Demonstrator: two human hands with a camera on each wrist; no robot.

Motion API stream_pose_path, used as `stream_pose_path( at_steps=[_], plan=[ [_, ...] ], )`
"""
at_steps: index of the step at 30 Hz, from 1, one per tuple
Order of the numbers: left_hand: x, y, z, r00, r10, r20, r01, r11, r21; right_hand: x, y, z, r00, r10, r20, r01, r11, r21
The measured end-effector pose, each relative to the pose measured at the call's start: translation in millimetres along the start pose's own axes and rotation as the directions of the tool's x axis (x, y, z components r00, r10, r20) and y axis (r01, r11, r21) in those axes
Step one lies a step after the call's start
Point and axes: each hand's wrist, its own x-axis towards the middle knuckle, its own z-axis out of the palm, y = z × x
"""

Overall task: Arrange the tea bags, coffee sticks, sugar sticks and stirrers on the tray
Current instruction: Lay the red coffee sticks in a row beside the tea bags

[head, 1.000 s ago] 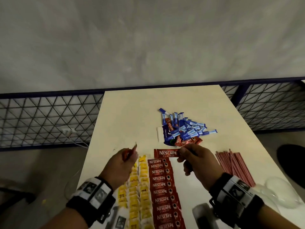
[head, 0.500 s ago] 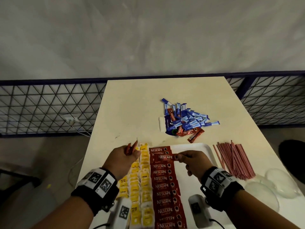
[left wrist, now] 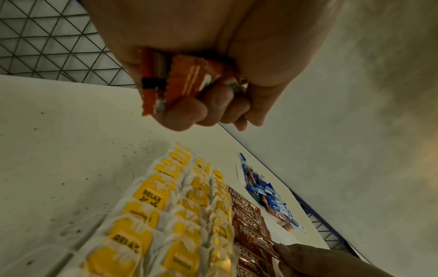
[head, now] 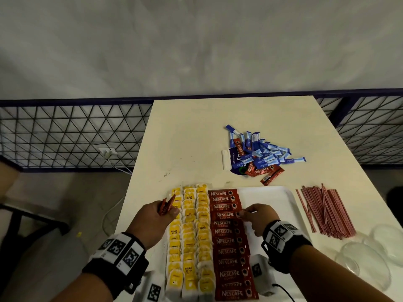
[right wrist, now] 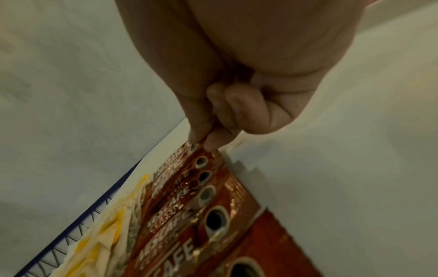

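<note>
We read "NESCAFE CLASSIC" in white on each red foil coffee stick (head: 226,232) in the overlapping column on the white plastic tray (head: 270,192), and the same lettering shows in both wrist views. "NESCAFE" also stands on the loose red sticks (head: 262,171) in the mixed pile on the cream counter (head: 192,136). Some yellow tea bag tags (left wrist: 151,196) carry "RELAX" in black; the other tag words are too blurred. A dark blue sachet (head: 233,160) in the pile reads "Clean as you". Print on the pale blue sugar sticks (head: 270,153) is too small to read.
</note>
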Motion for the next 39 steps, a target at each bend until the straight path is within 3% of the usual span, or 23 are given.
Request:
stream_pose_path(
  at_steps=[5, 19, 22, 24, 26, 29, 32, 33, 35, 37, 39],
  plan=[
    [-4.1, -5.3, -1.0, 1.0, 0.006, 0.004, -0.006, 1.0, 0.016, 2.6, 1.8, 6.2, 0.998, -0.013, -0.057, 0.006, 0.993, -0.122],
    [-10.0, -4.5, -0.5, 0.997, 0.043, 0.063, -0.048, 0.996, 0.076, 0.8, -1.3, 6.6, 0.997, -0.011, -0.077, -0.004, 0.982, -0.19],
    [-10.9, -0.6, 0.4, 0.992, 0.067, 0.106, -0.078, 0.991, 0.106, -12.4, -12.1, 0.7, 0.977, -0.124, -0.175, 0.075, 0.962, -0.262],
    [-10.7, 5.5, 4.4, 0.983, 0.11, 0.145, -0.132, 0.98, 0.148, -28.8, -29.1, 2.4, 0.953, -0.278, -0.116, 0.245, 0.94, -0.238],
    [-10.1, 13.9, 11.8, 0.97, 0.19, 0.15, -0.224, 0.94, 0.258, -50.9, -48.9, 8.7, 0.914, -0.403, 0.038, 0.405, 0.906, -0.127],
    [-8.8, 29.1, 24.1, 0.935, 0.325, 0.142, -0.354, 0.845, 0.4, -78.1, -69.8, 13.8, 0.845, -0.484, 0.228, 0.481, 0.874, 0.071],
    [-7.7, 39.8, 33.5, 0.878, 0.428, 0.213, -0.469, 0.684, 0.559, -84.1, -73.6, 12.1, 0.823, -0.527, 0.213, 0.497, 0.849, 0.182],
    [-7.2, 43.1, 34.0, 0.869, 0.442, 0.223, -0.484, 0.666, 0.567, -83.4, -71.9, 10.5, 0.828, -0.529, 0.188, 0.495, 0.845, 0.201],
    [-6.5, 46.6, 32.2, 0.883, 0.42, 0.21, -0.468, 0.754, 0.46, -81.6, -67.3, 6.0, 0.856, -0.494, 0.152, 0.451, 0.858, 0.246],
    [-3.9, 44.9, 29.3, 0.931, 0.33, 0.159, -0.352, 0.925, 0.14, -81.9, -62.5, -1.9, 0.885, -0.439, 0.158, 0.369, 0.866, 0.338],
    [-2.5, 43.3, 26.7, 0.963, 0.192, 0.188, -0.15, 0.965, -0.217, -84.3, -59.6, -7.8, 0.894, -0.401, 0.201, 0.276, 0.845, 0.457]
  ],
)
